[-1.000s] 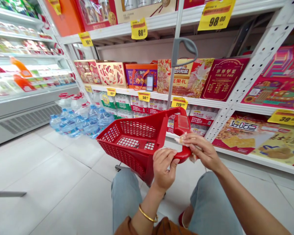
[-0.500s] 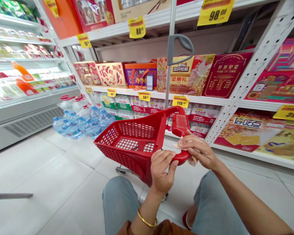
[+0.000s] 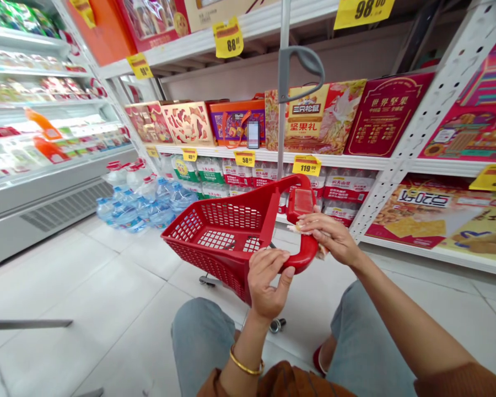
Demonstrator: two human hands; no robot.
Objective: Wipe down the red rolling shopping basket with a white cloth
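Currently, a red plastic shopping basket with latticed walls (image 3: 215,270) is standing on wheels above the pale tiled floor (image 3: 107,309), between the person's knees and the front edge of a white metal shelf (image 3: 343,160). From the basket's right-hand end, a thick curved red plastic handle (image 3: 309,251) is projecting toward the person. The left hand (image 3: 268,281) is gripping this handle near the basket's rim, its fingers curling over the top and its thumb pressing along the near side. The right hand (image 3: 334,237) is pinching a crumpled whitish cloth (image 3: 322,252) around the handle's outer bend, its fingers closing over the top; the cloth's ends are poking out on both sides of the bend. A gold-coloured bangle (image 3: 247,364) is circling the left wrist.

Beyond the basket, a slim grey metal pole (image 3: 281,135) is rising in front of the shelf, carrying a grey plastic looped grip (image 3: 301,71). Along the shelf's front edge, a red and gold patterned box (image 3: 341,118) is standing beside a maroon box with gold lettering (image 3: 388,116), and a yellow paper price tag (image 3: 307,165) is hanging below. Clear blue plastic bottles (image 3: 132,212) are clustering on the floor past the basket's far left corner.
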